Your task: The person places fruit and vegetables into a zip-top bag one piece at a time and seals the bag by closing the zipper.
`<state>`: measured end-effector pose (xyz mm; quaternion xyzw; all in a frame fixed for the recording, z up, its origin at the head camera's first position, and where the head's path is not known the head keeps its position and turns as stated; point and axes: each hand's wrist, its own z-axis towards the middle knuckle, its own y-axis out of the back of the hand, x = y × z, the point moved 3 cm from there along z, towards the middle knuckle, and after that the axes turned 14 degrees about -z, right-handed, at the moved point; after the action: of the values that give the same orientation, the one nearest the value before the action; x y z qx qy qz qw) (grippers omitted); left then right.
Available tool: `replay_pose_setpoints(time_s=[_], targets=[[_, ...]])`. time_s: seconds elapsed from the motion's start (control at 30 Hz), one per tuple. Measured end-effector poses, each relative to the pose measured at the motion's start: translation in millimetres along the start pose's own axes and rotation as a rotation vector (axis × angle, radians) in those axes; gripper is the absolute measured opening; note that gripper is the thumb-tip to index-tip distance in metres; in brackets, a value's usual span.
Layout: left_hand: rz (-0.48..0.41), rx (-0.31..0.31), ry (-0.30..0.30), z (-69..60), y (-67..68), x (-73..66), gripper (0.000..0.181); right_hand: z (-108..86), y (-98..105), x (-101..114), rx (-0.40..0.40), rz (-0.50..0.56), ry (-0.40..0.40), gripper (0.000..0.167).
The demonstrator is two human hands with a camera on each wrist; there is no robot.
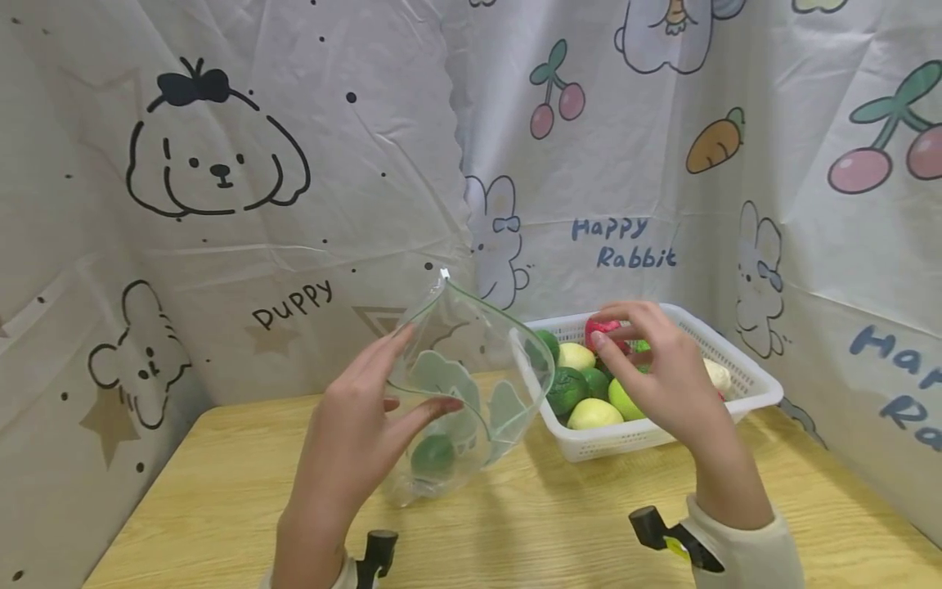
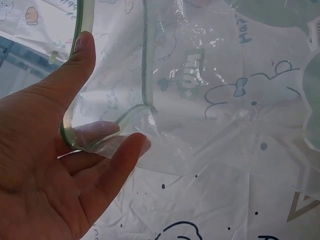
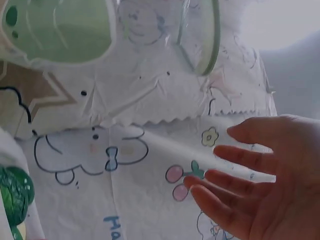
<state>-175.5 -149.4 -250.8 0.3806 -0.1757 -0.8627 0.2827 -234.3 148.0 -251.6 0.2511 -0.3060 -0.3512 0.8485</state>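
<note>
A clear zip bag [image 1: 471, 368] with a green-edged mouth and pale green print stands gaping on the table, its white slider [image 1: 445, 274] at the top corner. Inside, near the bottom, lies a dark green round fruit [image 1: 432, 456]. My left hand [image 1: 361, 417] holds the bag's rim; in the left wrist view, thumb and fingers spread the bag's mouth [image 2: 147, 60]. My right hand [image 1: 662, 368] hovers at a white basket [image 1: 758, 393], fingers loosely bent. Nothing shows between those fingers in the right wrist view, where the hand [image 3: 255, 185] is apart from the bag.
The basket holds several green and pale yellow fruits [image 1: 596, 414], a red piece [image 1: 605, 331] and a whitish piece [image 1: 717, 375]. A wooden table [image 1: 221, 491] lies beneath. Printed cloth [image 1: 368, 164] hangs around the back and sides.
</note>
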Motion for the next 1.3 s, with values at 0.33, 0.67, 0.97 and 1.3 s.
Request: replay_pose_setpoints(time_s=[0.33,0.67,0.97,1.3], targets=[[0.009,0.009,0.009,-0.3,-0.7,-0.4,0.086,3.8,-6.2,-37.1,0.119,-0.168,-0.166,0.025],[0.015,0.012,0.017,-1.1,-1.8,1.1,0.086,-2.4,-29.3,-72.8,0.472,-0.314,-0.301,0.044],[0.016,0.018,0.012,-0.3,-3.4,1.0,0.087,-13.2,-55.9,-97.5,0.751,-0.349,-0.286,0.054],[0.000,0.021,0.007,-0.5,-3.7,0.8,0.085,-17.6,-75.1,-115.6,0.792,-0.371,-0.334,0.058]])
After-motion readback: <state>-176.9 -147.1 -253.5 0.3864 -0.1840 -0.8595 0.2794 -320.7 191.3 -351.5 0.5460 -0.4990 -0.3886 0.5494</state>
